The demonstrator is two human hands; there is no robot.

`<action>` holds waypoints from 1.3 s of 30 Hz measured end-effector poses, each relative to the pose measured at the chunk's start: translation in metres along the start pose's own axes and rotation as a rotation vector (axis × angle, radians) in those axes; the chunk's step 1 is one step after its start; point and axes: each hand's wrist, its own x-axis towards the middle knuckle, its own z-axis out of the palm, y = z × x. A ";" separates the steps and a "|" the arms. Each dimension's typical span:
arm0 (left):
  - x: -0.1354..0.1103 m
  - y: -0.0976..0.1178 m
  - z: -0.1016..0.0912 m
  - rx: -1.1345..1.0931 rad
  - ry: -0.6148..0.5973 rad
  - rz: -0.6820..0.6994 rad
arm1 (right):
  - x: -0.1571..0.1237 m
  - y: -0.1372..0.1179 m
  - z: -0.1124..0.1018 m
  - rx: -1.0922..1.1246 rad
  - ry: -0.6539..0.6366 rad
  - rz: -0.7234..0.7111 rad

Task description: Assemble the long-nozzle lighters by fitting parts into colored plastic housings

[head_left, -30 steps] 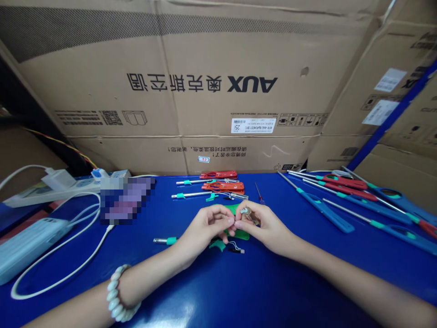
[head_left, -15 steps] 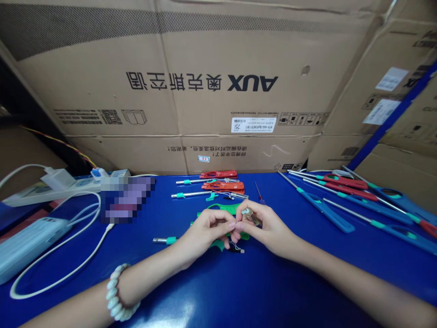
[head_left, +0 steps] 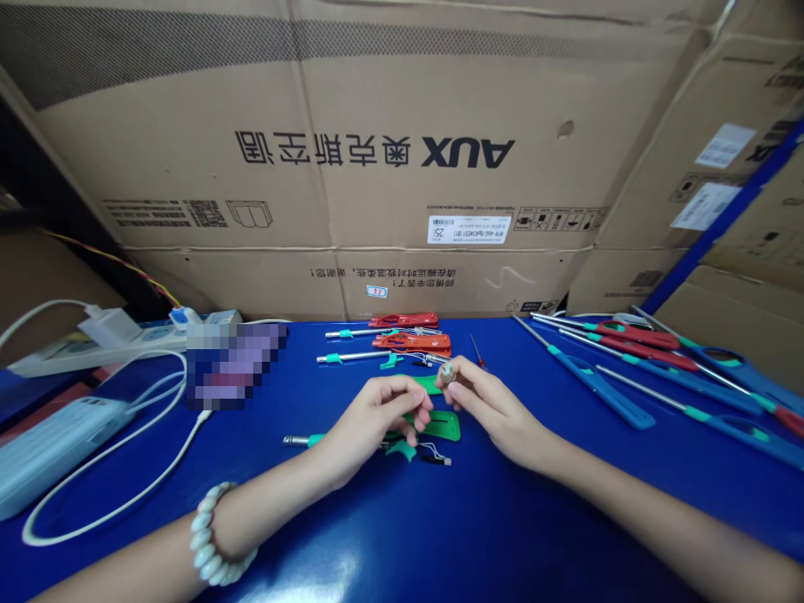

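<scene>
My left hand (head_left: 377,414) hovers over the middle of the blue table (head_left: 440,536), its fingers curled with tips pinched over a green plastic handle piece (head_left: 443,425). My right hand (head_left: 483,406) is closed on a small round metal part (head_left: 447,374) held between thumb and fingertips. Under my hands lie a short metal rod with a teal collar (head_left: 301,440), a teal clip (head_left: 402,450) and a small black wired piece (head_left: 433,457). Whether the left fingers hold anything is hidden.
Two red tools with metal rods (head_left: 408,341) lie behind my hands. Long blue and red rod tools (head_left: 628,368) fan out at right. A power strip (head_left: 100,343), a pale power bank (head_left: 43,448) and white cable (head_left: 126,494) sit at left. Cardboard boxes (head_left: 389,151) wall the back.
My hands have drawn apart: the right one lifted the small metal part up and back, and the left one dropped slightly, uncovering more of the green piece.
</scene>
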 end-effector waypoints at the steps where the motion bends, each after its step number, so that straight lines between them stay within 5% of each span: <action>1: 0.000 0.000 0.000 0.000 -0.002 -0.001 | 0.000 0.001 0.000 -0.011 -0.015 0.000; 16: 0.000 0.002 0.001 0.069 0.016 -0.005 | -0.004 0.003 0.001 -0.570 -0.064 -0.254; 31: 0.000 0.003 -0.004 0.358 -0.010 0.066 | -0.001 0.016 0.005 -1.008 0.056 -0.541; 39: 0.000 -0.003 -0.005 0.448 0.011 0.110 | -0.003 0.021 0.011 -1.030 0.099 -0.598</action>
